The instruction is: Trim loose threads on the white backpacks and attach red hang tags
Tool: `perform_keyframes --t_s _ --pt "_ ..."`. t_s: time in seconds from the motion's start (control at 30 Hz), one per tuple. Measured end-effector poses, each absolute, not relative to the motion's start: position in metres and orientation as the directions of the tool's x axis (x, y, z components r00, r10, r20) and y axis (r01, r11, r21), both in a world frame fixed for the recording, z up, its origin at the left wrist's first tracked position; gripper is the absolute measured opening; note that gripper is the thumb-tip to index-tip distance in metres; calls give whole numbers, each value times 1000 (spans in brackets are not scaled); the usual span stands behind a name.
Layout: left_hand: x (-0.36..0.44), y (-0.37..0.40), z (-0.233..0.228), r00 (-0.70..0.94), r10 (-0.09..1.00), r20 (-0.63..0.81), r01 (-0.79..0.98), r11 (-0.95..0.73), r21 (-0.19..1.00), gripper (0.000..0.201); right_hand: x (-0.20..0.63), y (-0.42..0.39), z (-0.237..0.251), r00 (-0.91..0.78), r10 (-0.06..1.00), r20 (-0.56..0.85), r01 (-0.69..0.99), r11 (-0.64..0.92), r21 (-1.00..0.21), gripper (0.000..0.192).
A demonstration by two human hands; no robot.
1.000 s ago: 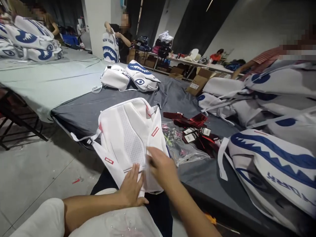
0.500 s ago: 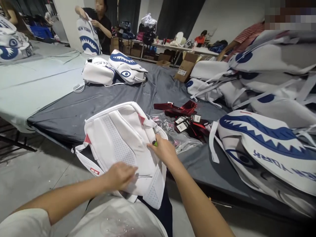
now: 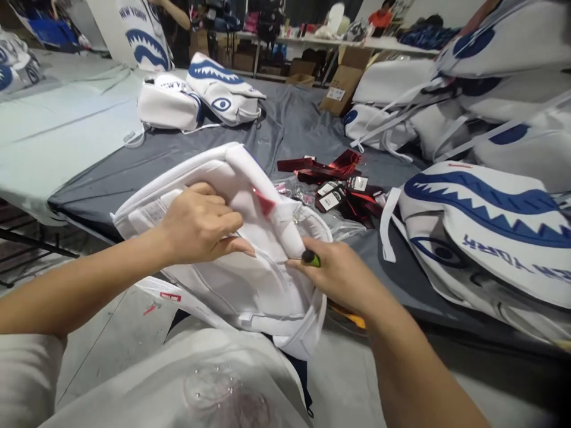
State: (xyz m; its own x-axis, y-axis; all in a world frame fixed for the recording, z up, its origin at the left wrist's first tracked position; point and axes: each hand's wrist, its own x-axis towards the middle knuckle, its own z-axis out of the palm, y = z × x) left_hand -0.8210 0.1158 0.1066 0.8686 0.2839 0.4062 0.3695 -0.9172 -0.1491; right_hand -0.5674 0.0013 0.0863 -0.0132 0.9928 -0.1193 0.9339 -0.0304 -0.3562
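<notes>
A white backpack [image 3: 267, 297] rests tilted against my body and the table's edge, back panel and straps facing me. Red triangular patches show at its strap ends, and a small red label sits on the left strap. My left hand [image 3: 205, 223] lies over the upper back panel, fingers curled into the white material with the thumb pointing right. At the right side of the bag, my right hand [image 3: 339, 270] closes around a small tool with a green and black end [image 3: 311, 258]; the rest of it is hidden. That hand's thumb and finger also touch the bag's side.
Black and red tags [image 3: 343, 193] lie with clear plastic on the dark table cover [image 3: 285, 110]. White backpacks with blue shark mouths [image 3: 486, 208] pile up on the right; others [image 3: 223, 89] lie ahead. A cardboard box [image 3: 345, 80] stands behind. Another person's arm [image 3: 176, 12] shows at the back left.
My left hand has moved up from the lower back panel to its upper part. The backpack has tipped and its panel looks more bent. My view has dipped lower.
</notes>
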Motion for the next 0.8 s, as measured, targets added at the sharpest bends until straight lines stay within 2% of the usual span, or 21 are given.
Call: perform_keyframes --t_s 0.13,0.23,0.33,0.53,0.7,0.8 --pt "-805 133 84 924 284 257 319 -941 -109 50 -557 21 61 105 964 -246 944 -174 -280 11" --pt "-811 159 69 941 298 164 320 -938 -134 45 -554 37 34 142 952 -270 931 -221 -290 13" --pt "-831 178 70 900 386 203 412 -905 -107 50 -551 43 23 140 957 -255 914 -224 -337 17" --pt "-849 188 67 812 475 339 508 -861 -10 36 -550 42 25 170 948 -270 910 -256 -325 21" --pt "-839 173 53 883 379 275 405 -914 -40 31 -555 38 23 232 930 -284 938 -292 -189 25" --pt "-837 165 39 871 322 370 383 -918 -103 23 -558 34 18 275 927 -257 943 -312 -115 26"
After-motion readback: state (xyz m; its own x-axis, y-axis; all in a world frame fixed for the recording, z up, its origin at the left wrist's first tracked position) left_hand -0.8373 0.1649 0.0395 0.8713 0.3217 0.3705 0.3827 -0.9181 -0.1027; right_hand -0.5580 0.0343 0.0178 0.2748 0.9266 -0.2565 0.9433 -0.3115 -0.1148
